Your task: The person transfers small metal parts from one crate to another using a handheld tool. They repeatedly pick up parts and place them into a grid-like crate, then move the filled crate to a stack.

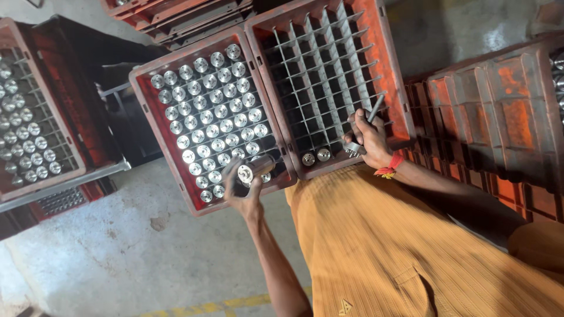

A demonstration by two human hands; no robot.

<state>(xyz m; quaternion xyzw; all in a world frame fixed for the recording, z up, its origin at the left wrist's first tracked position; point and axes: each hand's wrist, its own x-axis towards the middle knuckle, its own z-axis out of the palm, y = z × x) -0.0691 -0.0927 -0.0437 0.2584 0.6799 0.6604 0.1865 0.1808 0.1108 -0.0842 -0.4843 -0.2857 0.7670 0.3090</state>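
- The left hand (245, 183) is raised over the near edge of the full red crate (176, 138), fingers wrapped around a shiny metal cylinder (251, 170) with its round end facing up.
- The right hand (365, 138), forearm bent inward, grips a thin metal rod (374, 109) over the near corner of the mostly empty divided crate (388, 70).
- Two finished parts (316, 157) sit in that crate's nearest cells.

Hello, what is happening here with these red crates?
A person stands over two red crates with grid dividers. The left hand holds a round metal part above the full crate. The right hand grips a metal tool over the nearly empty crate, where two parts sit.
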